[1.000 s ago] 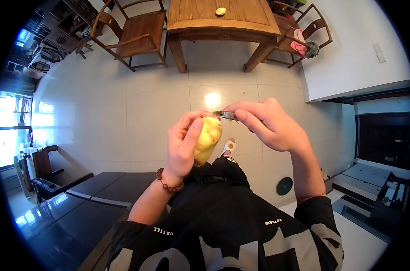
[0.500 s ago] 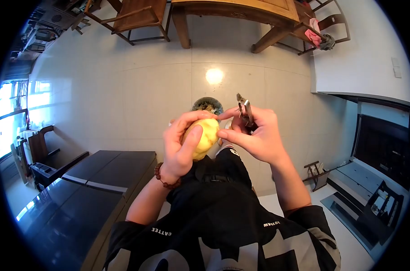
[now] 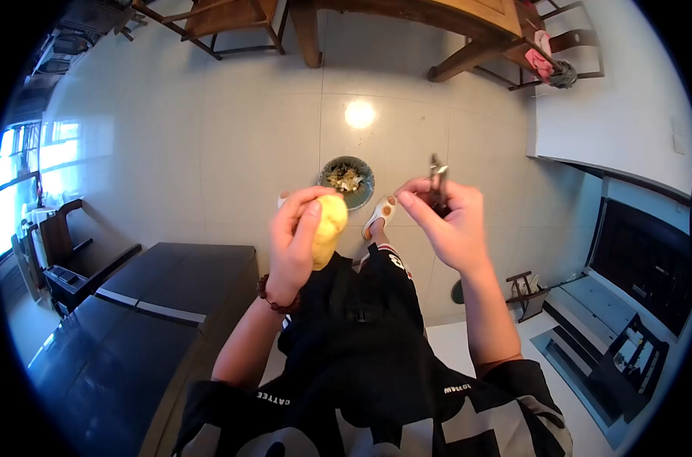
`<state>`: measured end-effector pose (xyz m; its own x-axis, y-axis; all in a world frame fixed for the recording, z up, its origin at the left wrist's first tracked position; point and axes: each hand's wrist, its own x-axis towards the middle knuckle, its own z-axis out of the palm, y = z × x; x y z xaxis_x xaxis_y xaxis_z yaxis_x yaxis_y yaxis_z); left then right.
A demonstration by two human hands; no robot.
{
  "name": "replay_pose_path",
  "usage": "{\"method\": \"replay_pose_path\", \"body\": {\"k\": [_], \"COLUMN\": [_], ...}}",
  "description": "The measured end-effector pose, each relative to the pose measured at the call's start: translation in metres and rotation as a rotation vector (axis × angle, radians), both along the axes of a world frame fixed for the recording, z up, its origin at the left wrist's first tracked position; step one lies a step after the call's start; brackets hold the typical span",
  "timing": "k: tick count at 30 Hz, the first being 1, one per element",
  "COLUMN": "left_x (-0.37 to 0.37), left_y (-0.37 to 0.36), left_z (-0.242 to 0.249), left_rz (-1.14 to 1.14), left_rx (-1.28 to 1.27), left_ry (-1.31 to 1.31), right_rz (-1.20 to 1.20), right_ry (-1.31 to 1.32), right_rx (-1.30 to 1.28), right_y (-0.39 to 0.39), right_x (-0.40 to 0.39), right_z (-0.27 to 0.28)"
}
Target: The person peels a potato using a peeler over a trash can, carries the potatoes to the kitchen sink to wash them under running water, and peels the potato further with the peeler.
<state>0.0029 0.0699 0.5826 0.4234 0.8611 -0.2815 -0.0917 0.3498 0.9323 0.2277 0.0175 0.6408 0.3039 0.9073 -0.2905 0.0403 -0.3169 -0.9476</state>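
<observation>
My left hand [image 3: 292,238] is wrapped round a peeled yellow potato [image 3: 329,228], its thumb lying along the near side. A metal peeler [image 3: 438,181] points upward from my right hand [image 3: 454,221], whose fingers are closed on it; its handle is mostly hidden in the palm. The two hands are apart, with the peeler clear of the potato. On the floor beyond them, a round bin [image 3: 348,204] holds peelings and scraps [image 3: 344,179].
A dark, glossy-topped cabinet [image 3: 193,278] stands at my left. Ahead are a wooden table [image 3: 414,17] and a wooden chair [image 3: 228,19]. My sandalled foot [image 3: 379,215] is beside the bin. A small wooden stool [image 3: 525,293] sits to the right.
My hands have moved apart: the right hand with the peeler went right, the left hand with the potato slightly left. More of the bin now shows between them.
</observation>
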Motion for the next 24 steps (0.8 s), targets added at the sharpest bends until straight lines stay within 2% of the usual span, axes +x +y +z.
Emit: {"method": "replay_pose_path", "body": {"k": [3, 6, 8, 11, 12, 13, 14, 15, 17, 18, 20, 21, 22, 23, 24], "left_x": [-0.012, -0.032, -0.041, -0.041, -0.043, -0.046, -0.048, -0.050, -0.050, -0.044, -0.039, -0.032, -0.025, -0.022, -0.023], "left_y": [0.003, -0.011, -0.017, -0.013, -0.015, -0.019, -0.023, -0.029, -0.031, -0.030, -0.033, -0.030, -0.027, -0.027, -0.033], "left_z": [-0.065, -0.137, -0.180, -0.238, -0.264, -0.284, -0.310, -0.340, -0.372, -0.381, -0.399, -0.407, -0.412, -0.415, -0.431], "left_rz": [0.103, 0.247, 0.261, 0.290, 0.305, 0.318, 0.319, 0.301, 0.278, 0.288, 0.277, 0.282, 0.298, 0.316, 0.323], "left_rx": [-0.159, -0.305, -0.316, -0.366, -0.433, -0.501, -0.511, -0.497, -0.495, -0.554, -0.626, -0.622, -0.687, -0.758, -0.726], "left_ry": [0.042, 0.207, 0.245, 0.272, 0.275, 0.280, 0.291, 0.321, 0.357, 0.342, 0.289, 0.283, 0.260, 0.244, 0.253], "right_rz": [0.083, 0.096, 0.141, 0.108, 0.120, 0.165, 0.205, 0.211, 0.163, 0.219, 0.154, 0.092, -0.114, -0.106, 0.088], "right_ry": [-0.126, -0.140, -0.206, -0.344, -0.333, -0.420, -0.510, -0.497, -0.425, -0.452, -0.444, -0.455, -0.494, -0.486, -0.465], "right_rx": [-0.121, -0.154, -0.235, -0.380, -0.393, -0.602, -0.806, -0.820, -0.681, -0.698, -0.662, -0.575, -0.234, -0.232, -0.562], "right_y": [0.002, -0.007, -0.003, -0.012, -0.031, -0.056, -0.065, -0.064, -0.058, -0.060, -0.066, -0.049, -0.039, -0.044, -0.062], "right_x": [0.002, -0.013, -0.021, -0.046, -0.051, -0.058, -0.061, -0.061, -0.058, -0.054, -0.055, -0.050, -0.057, -0.058, -0.058], "right_z": [-0.090, -0.208, -0.288, -0.464, -0.544, -0.626, -0.678, -0.701, -0.723, -0.729, -0.716, -0.709, -0.690, -0.701, -0.718]}}
